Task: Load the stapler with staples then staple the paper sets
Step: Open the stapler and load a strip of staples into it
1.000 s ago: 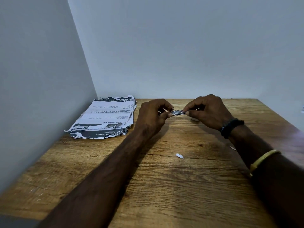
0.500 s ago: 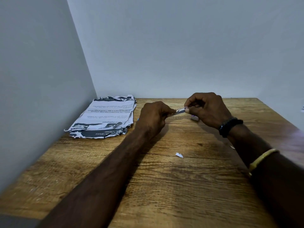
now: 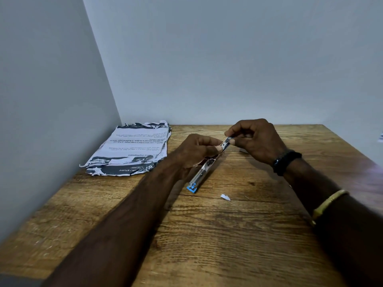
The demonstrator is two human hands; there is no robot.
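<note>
Head view: pinching one stapler (image 3: 200, 176) between left hand (image 3: 195, 151) and right hand (image 3: 258, 139) fingertips, left hiding its middle; one paper stack (image 3: 132, 148) far-left, one scrap (image 3: 225, 197) near.

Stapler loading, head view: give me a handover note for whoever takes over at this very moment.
The left hand grips the stapler at its middle; the right hand pinches its far metal end. The stapler is opened out, blue end down toward the table. The paper stack lies apart at far left. Done: stapler opened. Staples inside: cannot tell. Left: finish loading, close it, staple the paper sets.
</note>
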